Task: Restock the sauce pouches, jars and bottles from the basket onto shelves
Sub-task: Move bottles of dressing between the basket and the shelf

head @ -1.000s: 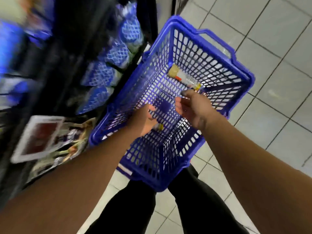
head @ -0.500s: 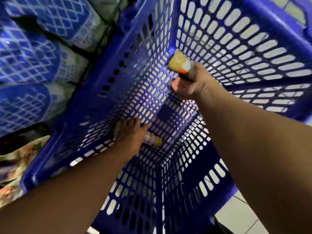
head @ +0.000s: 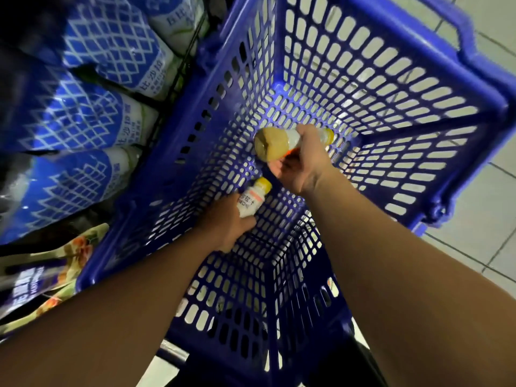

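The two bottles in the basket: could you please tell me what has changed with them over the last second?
The right hand closed round the larger bottle, which lay against the far wall, and lifted it, base now towards the camera. The left hand, earlier resting on the small bottle, now grips its body. The basket and the shelf pouches stayed put.

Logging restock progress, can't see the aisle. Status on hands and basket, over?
Left hand grips labelled bottle. Right hand grips second bottle. Both low inside blue basket. Nothing in the way.
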The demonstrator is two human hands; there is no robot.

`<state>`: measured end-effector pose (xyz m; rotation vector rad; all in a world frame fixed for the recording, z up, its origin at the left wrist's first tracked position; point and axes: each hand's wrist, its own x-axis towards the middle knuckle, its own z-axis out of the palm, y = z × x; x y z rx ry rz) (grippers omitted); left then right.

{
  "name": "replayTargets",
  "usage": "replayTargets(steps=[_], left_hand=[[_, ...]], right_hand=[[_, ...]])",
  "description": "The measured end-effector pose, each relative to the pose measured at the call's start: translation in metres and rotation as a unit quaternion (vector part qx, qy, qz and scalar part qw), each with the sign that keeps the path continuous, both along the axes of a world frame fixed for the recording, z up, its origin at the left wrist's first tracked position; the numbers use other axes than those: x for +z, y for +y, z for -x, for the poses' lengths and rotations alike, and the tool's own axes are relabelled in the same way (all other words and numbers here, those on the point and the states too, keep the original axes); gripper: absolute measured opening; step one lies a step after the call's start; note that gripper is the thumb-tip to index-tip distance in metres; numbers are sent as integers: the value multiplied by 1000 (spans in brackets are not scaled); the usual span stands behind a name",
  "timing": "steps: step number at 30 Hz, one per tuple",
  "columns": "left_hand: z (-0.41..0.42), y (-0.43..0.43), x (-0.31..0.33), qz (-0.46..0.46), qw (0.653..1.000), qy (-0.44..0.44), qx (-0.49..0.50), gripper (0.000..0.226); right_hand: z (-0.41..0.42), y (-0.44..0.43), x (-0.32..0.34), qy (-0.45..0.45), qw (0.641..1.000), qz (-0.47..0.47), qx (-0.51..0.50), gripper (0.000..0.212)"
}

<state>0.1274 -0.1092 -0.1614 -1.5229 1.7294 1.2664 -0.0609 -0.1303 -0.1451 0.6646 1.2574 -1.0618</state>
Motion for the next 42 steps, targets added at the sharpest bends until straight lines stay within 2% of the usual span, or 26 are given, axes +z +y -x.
replayTargets(steps=[4, 7, 10, 12, 16, 20, 23, 25, 34, 39, 42], left_hand=[[13, -4, 35, -64, 977, 43, 198, 36], [21, -4, 76, -79, 949, 96, 291, 32], [31, -3, 131, -120, 911, 145, 367, 29], [36, 1, 170, -156, 883, 185, 402, 26], [40, 12, 252, -210, 849, 231, 426, 14], [44, 24, 327, -188, 853, 268, 407, 8], [45, 28, 383, -172, 866, 298, 363, 29], [45, 30, 418, -183, 858, 321, 357, 40], [42, 38, 564, -111, 840, 409, 340, 34], [41, 55, 623, -35, 816, 442, 370, 56], [41, 70, 648, 2, 801, 446, 399, 65]], right_hand=[[-5, 22, 52, -44, 990, 135, 17, 33], [-5, 43, 100, -51, 981, 176, 59, 32], [-7, 64, 153, 1, 981, 178, 75, 24], [-8, 83, 187, 78, 980, 155, 102, 35], [-10, 121, 257, 194, 956, 127, 178, 40], [-13, 141, 339, 236, 935, 156, 214, 46], [-12, 150, 401, 252, 924, 166, 233, 49], [-9, 154, 440, 259, 919, 175, 241, 51], [7, 157, 564, 309, 901, 220, 211, 53], [15, 154, 618, 301, 886, 251, 247, 48], [23, 152, 643, 306, 859, 277, 302, 48]])
